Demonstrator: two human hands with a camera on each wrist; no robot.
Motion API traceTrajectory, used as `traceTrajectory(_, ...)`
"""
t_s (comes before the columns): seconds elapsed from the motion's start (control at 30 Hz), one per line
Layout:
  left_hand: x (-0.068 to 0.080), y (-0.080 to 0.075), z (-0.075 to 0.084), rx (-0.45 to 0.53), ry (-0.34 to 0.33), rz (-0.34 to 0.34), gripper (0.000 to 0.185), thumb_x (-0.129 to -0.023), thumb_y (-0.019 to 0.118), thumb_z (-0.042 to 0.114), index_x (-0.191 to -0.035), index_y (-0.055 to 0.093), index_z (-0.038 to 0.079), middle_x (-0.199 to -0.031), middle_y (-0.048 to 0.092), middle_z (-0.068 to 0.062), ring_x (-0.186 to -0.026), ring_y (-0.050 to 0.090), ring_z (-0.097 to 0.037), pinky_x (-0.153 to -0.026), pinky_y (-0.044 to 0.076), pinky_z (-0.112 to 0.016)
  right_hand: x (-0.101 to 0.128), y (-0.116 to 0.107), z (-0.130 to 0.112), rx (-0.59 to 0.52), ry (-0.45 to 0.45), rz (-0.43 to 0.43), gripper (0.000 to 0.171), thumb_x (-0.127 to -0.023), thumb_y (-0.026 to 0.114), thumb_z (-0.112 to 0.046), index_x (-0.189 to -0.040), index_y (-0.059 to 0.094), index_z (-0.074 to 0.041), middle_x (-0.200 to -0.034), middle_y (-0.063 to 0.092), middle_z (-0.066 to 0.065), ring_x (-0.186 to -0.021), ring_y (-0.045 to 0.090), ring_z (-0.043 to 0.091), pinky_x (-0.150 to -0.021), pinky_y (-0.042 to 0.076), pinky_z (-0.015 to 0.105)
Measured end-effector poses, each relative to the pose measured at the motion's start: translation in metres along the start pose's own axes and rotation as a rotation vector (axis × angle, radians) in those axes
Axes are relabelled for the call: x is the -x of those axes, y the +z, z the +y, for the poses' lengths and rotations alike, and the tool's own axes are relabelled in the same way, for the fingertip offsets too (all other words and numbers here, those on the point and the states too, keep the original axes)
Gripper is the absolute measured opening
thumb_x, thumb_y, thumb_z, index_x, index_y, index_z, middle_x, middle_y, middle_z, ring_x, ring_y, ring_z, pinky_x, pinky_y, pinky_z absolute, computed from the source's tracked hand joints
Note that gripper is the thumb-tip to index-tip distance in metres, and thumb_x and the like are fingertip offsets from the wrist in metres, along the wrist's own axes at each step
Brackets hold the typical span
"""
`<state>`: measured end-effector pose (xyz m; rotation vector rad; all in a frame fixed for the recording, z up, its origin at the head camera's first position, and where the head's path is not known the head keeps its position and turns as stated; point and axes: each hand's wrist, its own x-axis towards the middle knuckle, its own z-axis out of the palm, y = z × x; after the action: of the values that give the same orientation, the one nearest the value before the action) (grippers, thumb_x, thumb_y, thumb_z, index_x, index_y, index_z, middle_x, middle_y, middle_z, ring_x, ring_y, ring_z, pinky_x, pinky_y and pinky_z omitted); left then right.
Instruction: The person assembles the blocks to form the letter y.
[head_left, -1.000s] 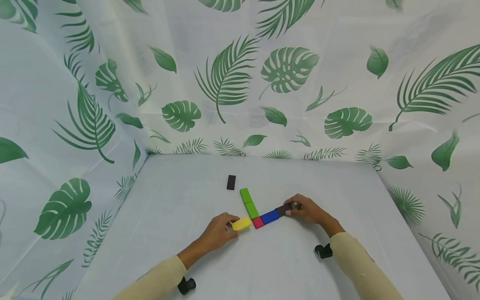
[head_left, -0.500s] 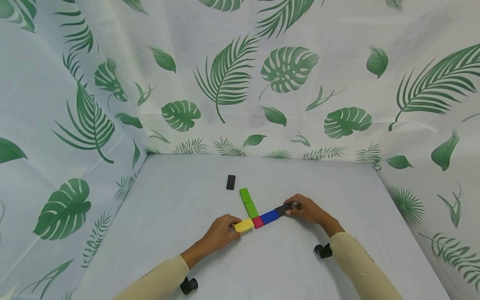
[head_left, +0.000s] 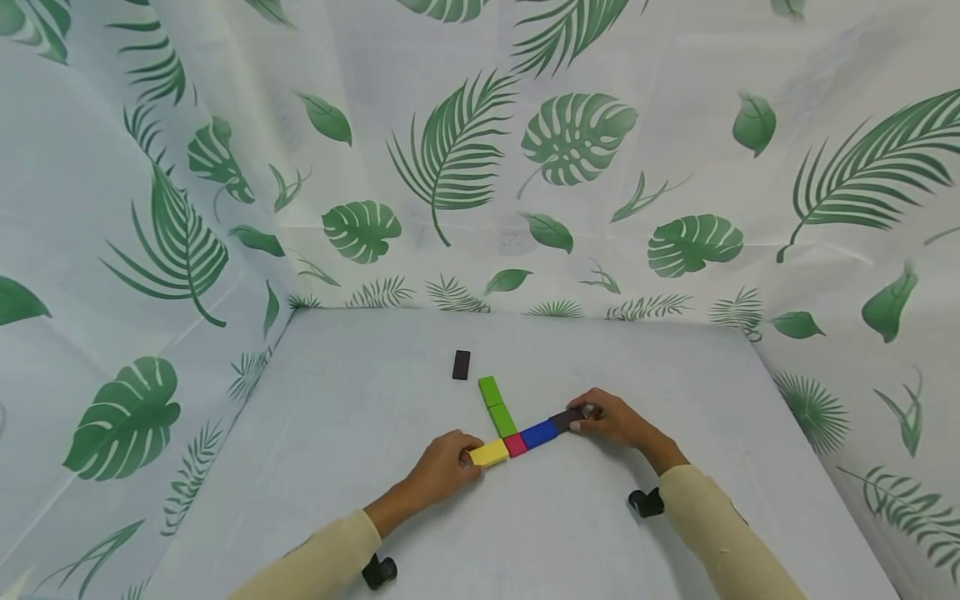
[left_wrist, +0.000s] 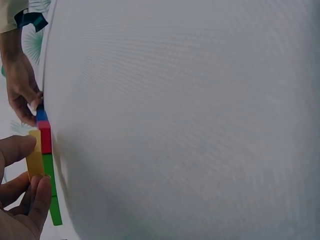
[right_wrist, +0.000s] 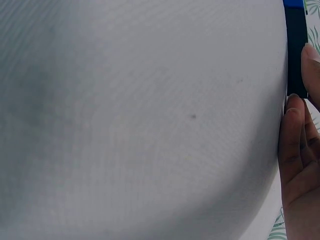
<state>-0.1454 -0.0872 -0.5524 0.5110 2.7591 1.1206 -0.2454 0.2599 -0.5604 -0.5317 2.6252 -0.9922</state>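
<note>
My left hand [head_left: 441, 465] pinches a yellow block [head_left: 489, 453] between thumb and fingers, its far end against a red block [head_left: 515, 444]. Right of the red one, a blue block [head_left: 539, 433] and a black block [head_left: 566, 419] continue the same slanting row. The right hand [head_left: 612, 417] holds the black block at its outer end; in the right wrist view thumb and fingertips touch this black block [right_wrist: 296, 52]. Two green blocks [head_left: 497, 406], end to end, run away from the red block toward the back. The left wrist view shows the yellow block [left_wrist: 35, 160] in the fingers.
Behind and left of the green blocks, a separate black block [head_left: 461, 365] lies on the white table [head_left: 360, 375]. Leaf-printed sheeting [head_left: 465, 167] hangs at the back and sides. Black wrist cameras [head_left: 647, 502] sit below both forearms.
The left hand has moved slightly right and down, bringing the yellow block from a tilted position beside the red block into line against it. The right hand has stayed at the black block.
</note>
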Motion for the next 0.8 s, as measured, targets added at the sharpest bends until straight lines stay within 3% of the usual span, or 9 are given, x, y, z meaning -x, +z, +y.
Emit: traceTrajectory(0.8, -0.0029, 0.0070, -0.0048, -0.019, -0.001, 0.028, 0.031, -0.085, 0.080, 0.015, -0.113, 0.071, 0.006, -0.087, 0.057, 0.005, -0.078, 0.049, -0.003, -0.068, 0.046, -0.017, 0.0005, -0.0006, -0.0023, 0.004, 0.004, 0.004, 0.036, -0.089, 0.077, -0.025, -0.122, 0.067, -0.014, -0.110, 0.061, 0.005, -0.089, 0.052, 0.018, -0.077, 0.042, 0.034)
